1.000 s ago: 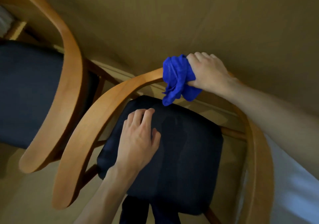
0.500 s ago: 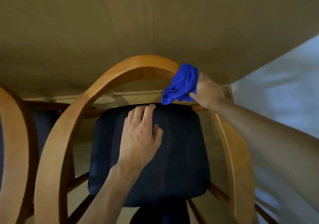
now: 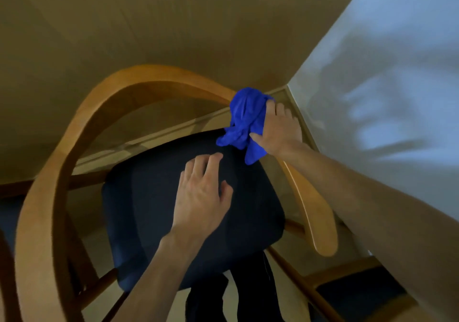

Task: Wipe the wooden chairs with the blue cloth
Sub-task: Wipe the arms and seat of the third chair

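Note:
A wooden chair [image 3: 74, 133] with a curved armrest rail and a dark blue seat cushion [image 3: 139, 212] fills the view from above. My right hand [image 3: 279, 129] grips the bunched blue cloth [image 3: 246, 120] and presses it against the rail on the right side of the curve. The cloth's loose end hangs down over the cushion's far right corner. My left hand [image 3: 202, 195] rests flat on the cushion with its fingers spread. The rail under the cloth is hidden.
A beige wall stands behind the chair and a white wall [image 3: 387, 78] closes in on the right, meeting at a corner just past my right hand. Another chair's wooden frame and dark seat [image 3: 357, 294] show at the bottom right. My dark trouser legs [image 3: 248, 294] stand below the cushion.
My right hand has slid the cloth along the rail from the top of the curve down the right side. The view has swung right, bringing the white wall in. My left hand stays on the cushion.

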Motion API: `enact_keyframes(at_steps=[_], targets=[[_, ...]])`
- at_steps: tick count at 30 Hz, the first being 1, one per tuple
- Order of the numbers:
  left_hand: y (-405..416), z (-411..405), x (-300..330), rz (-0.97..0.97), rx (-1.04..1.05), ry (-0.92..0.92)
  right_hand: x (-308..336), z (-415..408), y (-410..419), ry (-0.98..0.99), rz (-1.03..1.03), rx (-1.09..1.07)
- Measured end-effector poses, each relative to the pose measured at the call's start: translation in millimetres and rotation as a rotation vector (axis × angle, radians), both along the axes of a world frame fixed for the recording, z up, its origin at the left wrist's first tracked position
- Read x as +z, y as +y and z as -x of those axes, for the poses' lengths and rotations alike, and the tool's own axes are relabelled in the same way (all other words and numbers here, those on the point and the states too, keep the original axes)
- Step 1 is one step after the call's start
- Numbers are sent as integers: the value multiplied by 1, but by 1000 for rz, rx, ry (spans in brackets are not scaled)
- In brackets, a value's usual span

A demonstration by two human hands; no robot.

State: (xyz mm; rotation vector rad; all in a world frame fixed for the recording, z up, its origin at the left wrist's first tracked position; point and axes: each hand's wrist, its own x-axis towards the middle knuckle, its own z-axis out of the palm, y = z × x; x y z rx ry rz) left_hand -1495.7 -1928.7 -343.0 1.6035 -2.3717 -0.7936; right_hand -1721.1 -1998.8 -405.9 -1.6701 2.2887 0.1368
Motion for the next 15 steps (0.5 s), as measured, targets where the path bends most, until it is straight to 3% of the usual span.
enact_keyframes(at_steps=[15], targets=[[64,30,9,-37,-263,-29,4,10,183,-32,56,-321]])
